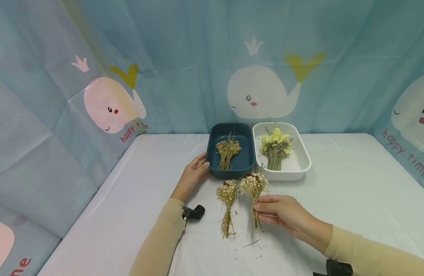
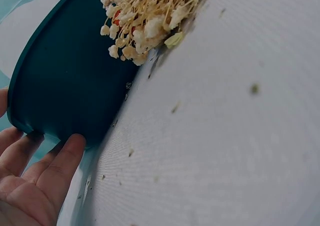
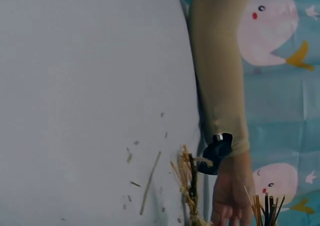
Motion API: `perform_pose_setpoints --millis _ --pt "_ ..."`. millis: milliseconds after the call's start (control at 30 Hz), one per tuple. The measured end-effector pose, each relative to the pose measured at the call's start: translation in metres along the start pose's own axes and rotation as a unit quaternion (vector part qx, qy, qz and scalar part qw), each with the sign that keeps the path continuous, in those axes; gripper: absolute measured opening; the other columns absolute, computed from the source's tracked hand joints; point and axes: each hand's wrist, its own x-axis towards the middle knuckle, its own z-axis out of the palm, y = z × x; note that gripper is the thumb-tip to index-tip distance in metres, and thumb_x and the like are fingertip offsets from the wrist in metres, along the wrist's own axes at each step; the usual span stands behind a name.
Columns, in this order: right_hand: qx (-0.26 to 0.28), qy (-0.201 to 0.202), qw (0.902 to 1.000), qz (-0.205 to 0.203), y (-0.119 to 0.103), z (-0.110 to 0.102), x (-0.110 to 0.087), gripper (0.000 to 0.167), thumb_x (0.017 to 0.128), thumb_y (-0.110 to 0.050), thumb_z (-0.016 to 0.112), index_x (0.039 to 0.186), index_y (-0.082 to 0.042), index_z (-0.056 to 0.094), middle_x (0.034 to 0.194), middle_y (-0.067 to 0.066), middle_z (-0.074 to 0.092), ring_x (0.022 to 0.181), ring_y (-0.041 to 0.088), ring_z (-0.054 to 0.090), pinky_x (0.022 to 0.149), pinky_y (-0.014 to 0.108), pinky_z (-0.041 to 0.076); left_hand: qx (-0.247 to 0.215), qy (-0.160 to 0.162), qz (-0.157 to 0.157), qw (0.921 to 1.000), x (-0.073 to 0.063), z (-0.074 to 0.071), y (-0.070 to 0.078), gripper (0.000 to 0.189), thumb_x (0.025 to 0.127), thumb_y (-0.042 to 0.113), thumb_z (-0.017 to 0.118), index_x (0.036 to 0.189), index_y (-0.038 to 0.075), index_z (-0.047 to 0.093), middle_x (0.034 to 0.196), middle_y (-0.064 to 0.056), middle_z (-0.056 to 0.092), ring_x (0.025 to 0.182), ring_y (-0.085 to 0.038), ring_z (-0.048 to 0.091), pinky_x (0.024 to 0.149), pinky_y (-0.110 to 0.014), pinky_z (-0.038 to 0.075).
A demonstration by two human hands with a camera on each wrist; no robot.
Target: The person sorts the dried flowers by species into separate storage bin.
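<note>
My left hand [image 1: 192,174] touches the left front corner of a dark blue tray [image 1: 232,174]. In the left wrist view, its straight fingers [image 2: 62,166] rest against the tray's wall. A small bunch of dried flowers [image 1: 254,184], cream-white with dark red, is pinched by its stems in my right hand [image 1: 284,211], just in front of the trays. Beside it on the left, a similar dried bunch [image 1: 228,191] lies on the table. The right wrist view shows cut stems [image 3: 267,208] at its lower edge, but not the right hand.
A brownish dried bunch [image 1: 228,151] lies inside the blue tray. Against that tray stands a white tray [image 1: 284,175] holding a yellow dried bunch [image 1: 276,147]. Stem bits [image 1: 252,243] are scattered on the white tabletop [image 1: 353,184]. Whale-print curtains [image 1: 184,76] surround the table.
</note>
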Motion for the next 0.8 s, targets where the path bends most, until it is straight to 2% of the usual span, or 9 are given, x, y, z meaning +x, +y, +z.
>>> perform_pose_setpoints --millis 367,633,800 --pt "-0.027 0.003 0.9988 -0.039 -0.030 0.009 0.011 0.053 0.094 -0.008 0.068 0.137 0.015 0.048 0.100 0.001 0.074 0.092 0.009 0.073 0.088 0.025 0.062 0.002 0.005 -0.004 1.0000 0.000 0.000 0.001 0.056 0.104 0.023 0.056 0.155 0.019 0.036 0.161 -0.009 0.035 0.145 -0.027 0.041 0.115 -0.048 0.045" --pt "-0.022 -0.001 0.9985 -0.050 -0.050 0.015 0.036 0.053 0.094 -0.003 0.065 0.141 0.014 0.045 0.102 0.003 0.074 0.088 0.007 0.073 0.086 0.023 0.062 -0.003 0.006 -0.002 1.0000 -0.001 0.000 0.001 0.056 0.104 0.022 0.056 0.156 0.017 0.035 0.161 -0.011 0.034 0.145 -0.028 0.041 0.114 -0.047 0.046" --pt "-0.012 0.003 0.9989 -0.045 -0.059 0.020 0.058 0.051 0.094 -0.001 0.065 0.139 0.013 0.048 0.095 0.000 0.074 0.080 0.005 0.073 0.081 0.020 0.062 -0.007 0.001 0.000 1.0000 -0.001 0.001 0.001 0.056 0.104 0.021 0.055 0.156 0.017 0.034 0.161 -0.011 0.034 0.146 -0.028 0.040 0.115 -0.048 0.045"
